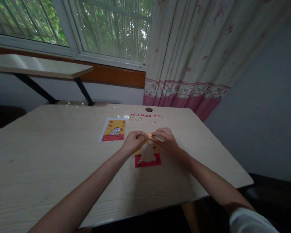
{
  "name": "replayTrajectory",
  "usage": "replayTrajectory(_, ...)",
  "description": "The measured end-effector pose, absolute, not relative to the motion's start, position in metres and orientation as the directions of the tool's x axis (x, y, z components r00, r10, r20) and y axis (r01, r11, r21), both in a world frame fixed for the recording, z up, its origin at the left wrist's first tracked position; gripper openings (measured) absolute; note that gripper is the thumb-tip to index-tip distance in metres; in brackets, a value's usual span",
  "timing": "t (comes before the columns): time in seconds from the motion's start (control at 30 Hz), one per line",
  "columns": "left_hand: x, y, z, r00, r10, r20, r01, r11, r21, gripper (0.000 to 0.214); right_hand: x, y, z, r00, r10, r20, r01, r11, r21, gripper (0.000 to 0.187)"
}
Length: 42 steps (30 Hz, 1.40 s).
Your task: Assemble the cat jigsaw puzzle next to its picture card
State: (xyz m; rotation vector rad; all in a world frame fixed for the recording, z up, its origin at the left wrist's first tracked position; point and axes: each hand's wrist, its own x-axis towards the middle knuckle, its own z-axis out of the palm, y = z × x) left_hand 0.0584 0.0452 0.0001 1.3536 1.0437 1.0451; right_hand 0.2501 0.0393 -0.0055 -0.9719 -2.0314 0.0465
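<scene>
A partly built jigsaw puzzle [148, 158] with a red lower band, yellow sides and a bare middle lies on the light wooden table [50, 155]. Both hands meet over its top edge. My left hand [134, 141] and my right hand [165, 138] pinch a small yellow puzzle piece [149, 136] between their fingertips. To the left lies the reference picture [113, 130], a white-bordered card showing a white animal on yellow and red.
Several loose puzzle pieces [145, 117] lie in a row near the table's far edge, beside a round cable hole [148, 109]. A shelf on black brackets [38, 66] juts out under the window. A pink-hemmed curtain [191, 58] hangs at the right.
</scene>
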Motion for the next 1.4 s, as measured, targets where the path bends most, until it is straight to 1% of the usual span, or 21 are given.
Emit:
replayTrajectory(0.07, 0.058, 0.044, -0.002, 0.235, 0.971, 0.037, 0.009, -0.041, 0.999, 0.019, 0.250, 0.038, -0.007, -0.334, 0.632, 0.699, 0.650, 0.692, -0.315, 0.021)
replayTrajectory(0.17, 0.058, 0.045, -0.005, 0.255, 0.965, 0.065, 0.038, -0.077, 0.996, 0.022, 0.250, 0.037, -0.007, -0.348, 0.624, 0.699, 0.678, 0.683, -0.272, 0.021)
replayTrajectory(0.27, 0.055, 0.046, -0.008, 0.296, 0.950, 0.102, 0.124, -0.144, 0.982, 0.025, 0.251, 0.037, -0.006, -0.368, 0.623, 0.690, 0.680, 0.687, -0.257, 0.020)
replayTrajectory(0.33, 0.049, 0.046, -0.009, 0.302, 0.943, 0.143, 0.223, -0.215, 0.951, 0.028, 0.253, 0.037, -0.005, -0.362, 0.640, 0.678, 0.686, 0.675, -0.271, 0.019)
replayTrajectory(0.4, 0.040, 0.046, -0.009, 0.308, 0.923, 0.231, 0.371, -0.340, 0.864, 0.026, 0.255, 0.038, -0.005, -0.337, 0.667, 0.664, 0.696, 0.652, -0.301, 0.017)
replayTrajectory(0.47, 0.031, 0.045, -0.008, 0.381, 0.858, 0.344, 0.512, -0.505, 0.695, 0.021, 0.259, 0.041, -0.006, -0.314, 0.700, 0.641, 0.696, 0.629, -0.346, 0.017)
replayTrajectory(0.53, 0.024, 0.045, -0.008, 0.472, 0.791, 0.390, 0.582, -0.612, 0.535, 0.020, 0.262, 0.045, -0.009, -0.316, 0.746, 0.586, 0.677, 0.610, -0.412, 0.017)
replayTrajectory(0.6, 0.022, 0.043, -0.009, 0.545, 0.742, 0.390, 0.607, -0.670, 0.427, 0.022, 0.265, 0.049, -0.014, -0.338, 0.799, 0.498, 0.653, 0.580, -0.487, 0.017)
replayTrajectory(0.67, 0.023, 0.041, -0.010, 0.600, 0.708, 0.373, 0.612, -0.706, 0.357, 0.023, 0.267, 0.053, -0.020, -0.362, 0.837, 0.411, 0.645, 0.543, -0.537, 0.016)
replayTrajectory(0.77, 0.027, 0.038, -0.013, 0.652, 0.682, 0.331, 0.617, -0.732, 0.290, 0.025, 0.268, 0.056, -0.025, -0.385, 0.860, 0.335, 0.662, 0.510, -0.549, 0.016)
replayTrajectory(0.93, 0.030, 0.037, -0.015, 0.674, 0.677, 0.297, 0.633, -0.736, 0.241, 0.028, 0.266, 0.056, -0.027, -0.390, 0.870, 0.302, 0.701, 0.493, -0.515, 0.016)
replayTrajectory(1.07, 0.030, 0.036, -0.013, 0.673, 0.684, 0.281, 0.638, -0.730, 0.246, 0.029, 0.266, 0.055, -0.027, -0.400, 0.862, 0.312, 0.711, 0.506, -0.489, 0.018)
replayTrajectory(1.23, 0.031, 0.034, -0.009, 0.679, 0.684, 0.266, 0.636, -0.730, 0.251, 0.030, 0.265, 0.055, -0.027, -0.395, 0.851, 0.346, 0.696, 0.523, -0.491, 0.017)
replayTrajectory(1.4, 0.031, 0.036, -0.012, 0.678, 0.687, 0.260, 0.640, -0.726, 0.250, 0.029, 0.262, 0.055, -0.028, -0.396, 0.851, 0.345, 0.708, 0.522, -0.475, 0.015)
